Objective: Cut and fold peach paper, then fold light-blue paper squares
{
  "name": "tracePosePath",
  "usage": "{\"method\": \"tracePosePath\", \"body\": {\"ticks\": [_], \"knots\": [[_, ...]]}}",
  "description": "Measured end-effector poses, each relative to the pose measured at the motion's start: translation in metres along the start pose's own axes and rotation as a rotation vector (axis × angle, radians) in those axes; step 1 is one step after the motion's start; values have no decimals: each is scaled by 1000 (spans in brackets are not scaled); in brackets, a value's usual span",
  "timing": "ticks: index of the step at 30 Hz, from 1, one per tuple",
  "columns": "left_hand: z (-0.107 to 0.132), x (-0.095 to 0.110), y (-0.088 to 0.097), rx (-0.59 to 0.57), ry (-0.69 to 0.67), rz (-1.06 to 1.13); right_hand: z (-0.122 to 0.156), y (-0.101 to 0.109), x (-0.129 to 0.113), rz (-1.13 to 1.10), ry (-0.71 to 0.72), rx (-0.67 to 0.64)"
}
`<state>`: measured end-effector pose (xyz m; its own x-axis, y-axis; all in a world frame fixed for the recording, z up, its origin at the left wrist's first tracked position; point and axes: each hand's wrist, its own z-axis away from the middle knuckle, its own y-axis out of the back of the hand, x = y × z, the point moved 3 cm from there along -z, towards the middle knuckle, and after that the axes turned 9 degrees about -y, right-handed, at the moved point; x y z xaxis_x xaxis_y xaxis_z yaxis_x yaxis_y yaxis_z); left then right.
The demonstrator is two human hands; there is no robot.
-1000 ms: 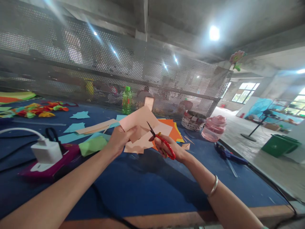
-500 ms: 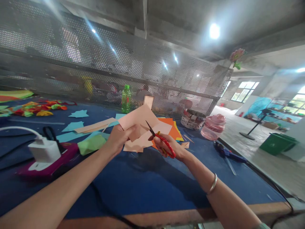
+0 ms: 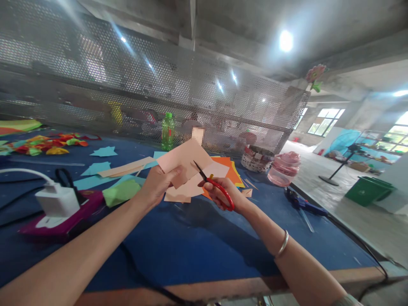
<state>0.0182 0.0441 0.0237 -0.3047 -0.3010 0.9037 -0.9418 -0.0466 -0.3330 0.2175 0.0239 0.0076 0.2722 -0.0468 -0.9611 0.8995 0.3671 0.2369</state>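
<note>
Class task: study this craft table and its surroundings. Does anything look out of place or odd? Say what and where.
A white power adapter sits on top of a magenta device at the left of the blue work table. Its white cord trails off left. Electrical gear looks odd perched there beside cut paper.

Beyond my blue-topped work table [image 3: 178, 238], a perforated metal screen [image 3: 127, 80] runs along the far side, with blurred shapes behind it. Overhead I see a bare concrete ceiling [image 3: 242, 25] with a bright light [image 3: 286, 41]. To my right, a concrete floor [image 3: 318, 170] stretches toward daylit windows [image 3: 328, 122], past a green plastic bin [image 3: 368, 191] and a black stand [image 3: 334, 171].
</note>
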Motion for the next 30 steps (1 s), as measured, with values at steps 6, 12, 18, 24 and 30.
{"method": "tracePosePath", "body": {"ticks": [6,12,18,24,30], "knots": [[2,2,0,-11,2,-7,1,-1,-4,29,25,23],[0,1,0,-15,-10,8,-1,1,-1,35,21,34],[4,6,-3,-59,8,5,5,-1,-3,63,70,0],[8,4,-5,-124,43,-3,10,-2,-6,128,91,12],[10,3,-8,-161,64,-17,10,-3,-9,88,98,17]]}}
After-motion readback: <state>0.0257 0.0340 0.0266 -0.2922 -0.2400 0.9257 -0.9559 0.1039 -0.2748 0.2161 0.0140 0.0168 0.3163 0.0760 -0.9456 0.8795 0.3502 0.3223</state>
